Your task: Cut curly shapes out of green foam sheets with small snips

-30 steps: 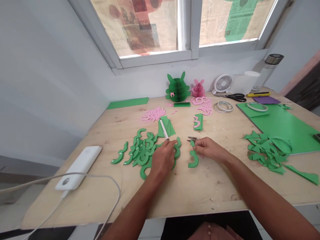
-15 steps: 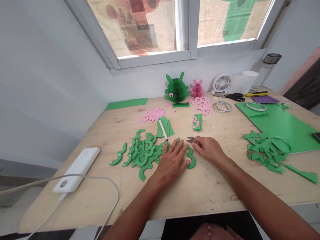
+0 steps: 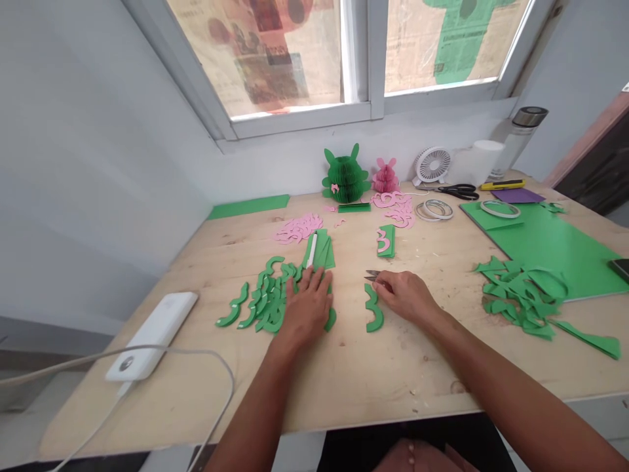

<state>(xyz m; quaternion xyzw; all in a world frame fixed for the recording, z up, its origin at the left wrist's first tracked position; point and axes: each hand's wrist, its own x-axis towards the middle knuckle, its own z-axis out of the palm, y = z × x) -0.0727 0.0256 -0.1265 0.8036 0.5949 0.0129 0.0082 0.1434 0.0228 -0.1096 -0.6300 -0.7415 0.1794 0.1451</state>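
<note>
My left hand (image 3: 309, 305) lies flat, fingers stretched, over the right side of a pile of wavy green paper cut-outs (image 3: 263, 301). Part of the pile is hidden under it. Its fingertips reach the lower end of a white pen (image 3: 312, 250), which lies on folded green paper (image 3: 325, 249). My right hand (image 3: 403, 292) is closed round small scissors (image 3: 372, 276), whose two pointed blades stick out to the left, slightly apart. Just below the blades, a single wavy green cut-out (image 3: 375, 316) rests on the table by my right fingertips.
Green scraps (image 3: 523, 295) and a large green sheet (image 3: 582, 252) lie at right. Behind are pink cut-outs (image 3: 299, 228), tape rolls (image 3: 435, 210), black scissors (image 3: 459, 191), a yellow cutter (image 3: 502, 185) and a small fan (image 3: 432, 165). A power bank (image 3: 152, 337) with a cable is at left.
My left hand has slid left, away from the single wavy cut-out and onto the pile. The pen has swung more upright and shifted left. My right hand stays nearly still with the scissors.
</note>
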